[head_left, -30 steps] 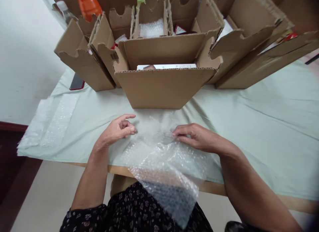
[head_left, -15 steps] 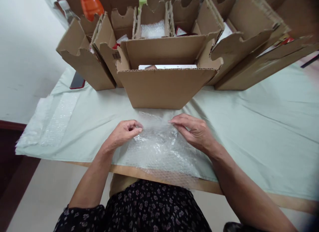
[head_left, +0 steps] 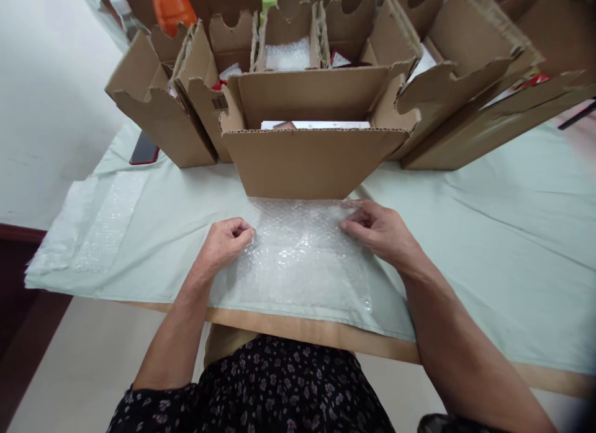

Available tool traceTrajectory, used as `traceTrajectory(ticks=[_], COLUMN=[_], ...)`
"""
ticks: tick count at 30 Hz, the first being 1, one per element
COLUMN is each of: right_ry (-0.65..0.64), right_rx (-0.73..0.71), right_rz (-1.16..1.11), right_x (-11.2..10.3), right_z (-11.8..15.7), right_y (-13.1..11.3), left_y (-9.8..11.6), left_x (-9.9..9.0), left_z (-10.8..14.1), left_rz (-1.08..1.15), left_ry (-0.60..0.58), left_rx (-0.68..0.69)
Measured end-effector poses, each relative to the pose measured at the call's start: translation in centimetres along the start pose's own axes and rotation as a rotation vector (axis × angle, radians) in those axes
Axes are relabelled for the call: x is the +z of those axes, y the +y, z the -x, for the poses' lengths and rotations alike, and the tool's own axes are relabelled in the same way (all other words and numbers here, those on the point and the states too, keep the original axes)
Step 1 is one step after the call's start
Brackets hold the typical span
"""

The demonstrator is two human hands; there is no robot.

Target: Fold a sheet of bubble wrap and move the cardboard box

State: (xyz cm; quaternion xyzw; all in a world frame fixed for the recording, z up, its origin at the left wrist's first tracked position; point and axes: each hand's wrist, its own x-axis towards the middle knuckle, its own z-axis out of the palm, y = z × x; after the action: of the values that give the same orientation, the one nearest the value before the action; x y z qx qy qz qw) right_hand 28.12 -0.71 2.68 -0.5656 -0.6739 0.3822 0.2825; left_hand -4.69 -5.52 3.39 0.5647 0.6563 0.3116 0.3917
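Observation:
A clear sheet of bubble wrap (head_left: 298, 265) lies on the pale green cloth between my hands, its far edge close to the front of the middle cardboard box (head_left: 307, 163). My left hand (head_left: 228, 242) pinches the sheet's left side between thumb and fingers. At the upper right of the sheet, my right hand (head_left: 375, 228) has its fingers curled, with the thumb and fingertips on the wrap. Inside the middle box, the top of a white item (head_left: 326, 124) shows.
More cardboard boxes (head_left: 161, 120) stand in a row behind, holding red and white items. Folded bubble wrap (head_left: 109, 222) and a phone (head_left: 144, 149) lie at the left. An orange bottle (head_left: 172, 10) is at the back. The wooden table edge (head_left: 307, 329) runs in front.
The bubble wrap has flattened and spread, and its near edge has pulled back onto the table. My right hand has moved right, and my left hand slightly left.

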Motion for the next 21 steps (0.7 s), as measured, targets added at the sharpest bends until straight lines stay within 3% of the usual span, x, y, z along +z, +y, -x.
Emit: traceTrajectory(ticks=[7,10,12,15,17,19,21], right_ry=[0.097,0.105,0.137,0.234,0.261,0.201,0.064], right_rx=[-0.037,0.031,0.051,0.009,-0.098,-0.271,-0.429], right_rz=[0.413,0.484,0.509,0.511,0.485,0.482,0.536], right_x=[1.1,0.5,-0.2,-0.6,0.3,2.2,4.7], right_z=[-0.1,-0.2,-0.1,0.5,1.3,2.1,2.9], right_y=[0.3,0.3,0.1,-0.8,-1.7,-2.5,-3.0], left_y=[-0.4,-0.5,-0.6,-0.6,-0.5,-0.5,-0.6], left_x=[-0.2,-0.4,-0.5,0.2,1.2,2.4,3.5], left_z=[-0.1,-0.1,0.0,0.3,0.5,0.8,0.9], left_rz=[-0.211,-0.296,-0.329,-0.37,-0.414,-0.473,-0.546], left_ry=[0.045,0.174,0.324,0.459,0.378,0.163,-0.079], left_rx=[-0.013,0.001,0.089,0.381,0.61,0.768,0.811])
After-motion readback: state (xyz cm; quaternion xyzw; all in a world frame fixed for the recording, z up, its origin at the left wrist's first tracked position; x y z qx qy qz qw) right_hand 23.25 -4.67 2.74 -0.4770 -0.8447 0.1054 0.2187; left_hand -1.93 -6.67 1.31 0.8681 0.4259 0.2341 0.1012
